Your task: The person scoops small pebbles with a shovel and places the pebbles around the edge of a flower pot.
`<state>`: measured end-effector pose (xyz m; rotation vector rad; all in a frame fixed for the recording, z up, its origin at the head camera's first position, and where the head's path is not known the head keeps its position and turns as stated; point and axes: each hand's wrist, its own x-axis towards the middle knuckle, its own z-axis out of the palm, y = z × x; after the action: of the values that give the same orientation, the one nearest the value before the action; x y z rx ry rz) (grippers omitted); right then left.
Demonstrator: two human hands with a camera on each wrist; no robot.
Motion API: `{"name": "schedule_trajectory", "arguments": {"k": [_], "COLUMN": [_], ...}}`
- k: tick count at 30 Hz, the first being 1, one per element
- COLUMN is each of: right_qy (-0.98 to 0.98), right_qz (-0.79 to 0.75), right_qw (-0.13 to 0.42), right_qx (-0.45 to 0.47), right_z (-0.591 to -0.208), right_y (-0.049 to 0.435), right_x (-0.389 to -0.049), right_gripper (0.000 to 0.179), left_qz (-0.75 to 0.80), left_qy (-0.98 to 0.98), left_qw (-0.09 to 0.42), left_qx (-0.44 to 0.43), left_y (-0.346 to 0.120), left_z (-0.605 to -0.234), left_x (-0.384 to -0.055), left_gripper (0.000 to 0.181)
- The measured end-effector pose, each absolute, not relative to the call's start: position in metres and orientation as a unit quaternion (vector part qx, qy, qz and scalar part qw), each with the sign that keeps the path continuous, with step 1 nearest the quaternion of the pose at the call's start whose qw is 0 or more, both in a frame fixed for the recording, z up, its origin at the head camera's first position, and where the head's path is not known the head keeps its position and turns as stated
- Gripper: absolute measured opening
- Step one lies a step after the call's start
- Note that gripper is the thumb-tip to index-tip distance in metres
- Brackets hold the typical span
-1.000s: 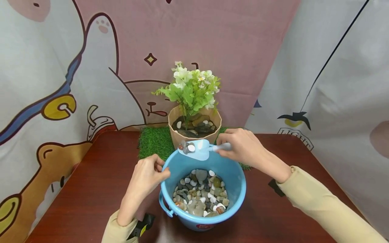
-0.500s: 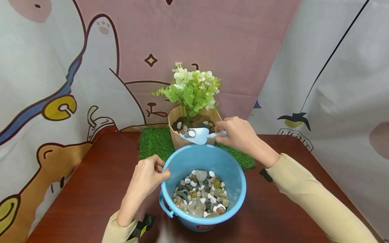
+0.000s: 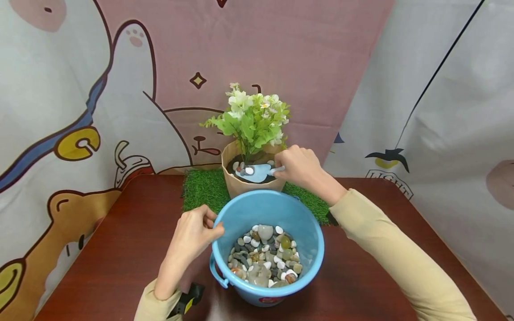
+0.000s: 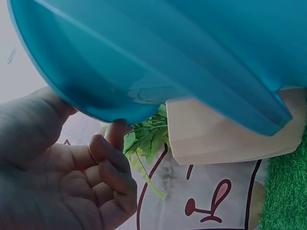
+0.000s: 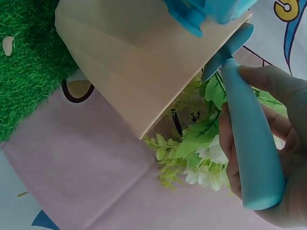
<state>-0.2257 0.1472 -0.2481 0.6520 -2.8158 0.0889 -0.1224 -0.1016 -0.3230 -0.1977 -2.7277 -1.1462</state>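
Observation:
My left hand [image 3: 188, 240] pinches the rim of a light blue bucket [image 3: 309, 232] at its left side; the left wrist view shows thumb and index finger at the rim [image 4: 88, 112]. Inside the bucket lie many wet pebbles [image 3: 265, 261]. With my right hand [image 3: 303, 166] I grip the handle [image 5: 252, 143] of a small blue hand shovel [image 3: 261, 171]. Several pebbles [image 3: 249, 170], one of them white, lie on its blade. The blade is over the opening of a beige flower pot [image 3: 257, 187], below the leaves of a plant with white flowers [image 3: 253, 118].
A green artificial grass mat [image 3: 205, 189] lies under the pot at the table's back. The bucket stands in front of the pot on a reddish-brown table [image 3: 132, 249]. The bucket's handle [image 3: 217, 274] hangs at its left. A printed cloth [image 3: 321, 67] forms the backdrop.
My right hand has carried the shovel with its pebbles away from above the bucket's back rim, farther back and slightly left, to the pot's opening. The left hand stays at the rim.

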Motion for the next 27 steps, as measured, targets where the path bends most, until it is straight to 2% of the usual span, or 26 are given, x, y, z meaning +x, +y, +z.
{"name": "schedule_trajectory", "arguments": {"k": [7, 13, 15, 17, 23, 27], "right_qy": [-0.973, -0.973, -0.97, -0.966, -0.96, -0.956], "right_qz": [-0.015, -0.069, -0.09, -0.11, -0.147, -0.166], "right_qw": [0.098, 0.091, 0.095, 0.101, 0.104, 0.098], "right_qx": [0.208, 0.203, 0.205, 0.209, 0.215, 0.22], "right_z": [-0.243, -0.234, -0.232, -0.229, -0.221, -0.215], "right_y": [0.131, 0.114, 0.108, 0.103, 0.088, 0.08], "right_x": [-0.233, -0.239, -0.24, -0.241, -0.239, -0.238], "right_gripper": [0.011, 0.039, 0.043, 0.041, 0.018, 0.012], "left_qz": [-0.383, -0.383, -0.383, -0.383, -0.385, -0.383], "left_qy": [-0.917, -0.917, -0.917, -0.916, -0.916, -0.916], "left_qw": [0.09, 0.092, 0.092, 0.093, 0.094, 0.095], "left_qx": [-0.068, -0.069, -0.069, -0.069, -0.071, -0.072], "left_y": [-0.102, -0.101, -0.102, -0.102, -0.102, -0.102], "left_z": [-0.323, -0.324, -0.324, -0.324, -0.325, -0.324], "left_x": [-0.123, -0.123, -0.123, -0.123, -0.123, -0.123], "left_gripper": [0.012, 0.012, 0.012, 0.012, 0.011, 0.011]}}
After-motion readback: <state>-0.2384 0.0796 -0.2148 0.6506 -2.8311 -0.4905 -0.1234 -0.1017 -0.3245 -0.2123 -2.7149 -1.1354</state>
